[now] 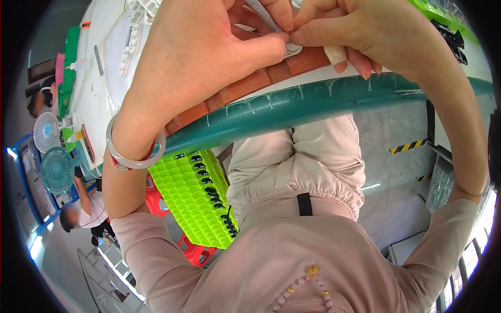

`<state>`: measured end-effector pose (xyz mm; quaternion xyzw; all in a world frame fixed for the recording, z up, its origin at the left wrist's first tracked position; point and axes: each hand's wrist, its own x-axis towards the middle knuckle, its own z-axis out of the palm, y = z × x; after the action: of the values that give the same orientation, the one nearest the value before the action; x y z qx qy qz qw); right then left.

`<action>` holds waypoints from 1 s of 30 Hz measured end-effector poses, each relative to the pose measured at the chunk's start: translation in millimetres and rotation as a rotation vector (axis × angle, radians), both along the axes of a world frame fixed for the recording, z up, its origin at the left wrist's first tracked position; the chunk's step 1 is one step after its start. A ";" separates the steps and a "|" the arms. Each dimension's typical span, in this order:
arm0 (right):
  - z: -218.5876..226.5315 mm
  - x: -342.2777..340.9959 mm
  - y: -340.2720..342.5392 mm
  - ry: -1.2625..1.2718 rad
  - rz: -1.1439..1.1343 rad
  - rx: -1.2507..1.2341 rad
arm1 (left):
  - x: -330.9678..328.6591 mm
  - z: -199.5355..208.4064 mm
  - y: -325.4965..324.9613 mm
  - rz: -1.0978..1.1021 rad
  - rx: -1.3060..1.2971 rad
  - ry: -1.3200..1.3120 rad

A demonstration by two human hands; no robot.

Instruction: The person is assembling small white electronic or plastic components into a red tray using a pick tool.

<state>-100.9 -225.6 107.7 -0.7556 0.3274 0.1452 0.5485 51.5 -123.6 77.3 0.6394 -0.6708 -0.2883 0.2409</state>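
Note:
Both hands meet at the table's near edge. My left hand (209,49) is closed, with a thin ribbed metal rod (262,14) running between its thumb and fingers. A small white molded part (294,50) shows just under the thumb tips, against the reddish-brown strip (250,83). My right hand (368,31) is closed in a pinch beside the left thumb, and what its fingertips hold is too small to make out. One finger of the right hand wears a pale cover (334,54).
A green padded edge (271,108) borders the white table (96,31). White molded pieces (130,47) lie left. A lime-green tray (193,201) with black parts stands below, by red stools (195,253). Another green tray (443,18) sits far right. Fans (57,169) and people appear left.

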 end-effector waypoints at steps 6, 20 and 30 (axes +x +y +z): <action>-7.8 12.5 0.6 0.151 -0.024 0.018 | -5.3 11.3 -2.7 0.172 0.199 0.214; -6.7 37.5 1.8 0.255 0.024 -0.064 | 0.7 11.6 4.7 0.244 0.171 0.178; 6.6 36.6 5.3 0.280 0.259 -0.334 | 3.2 15.3 10.4 0.414 0.077 0.355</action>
<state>-64.3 -220.3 114.3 -0.8439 0.3199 0.2614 0.3424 54.7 -113.2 92.6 0.7110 -0.4617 -0.3657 0.3843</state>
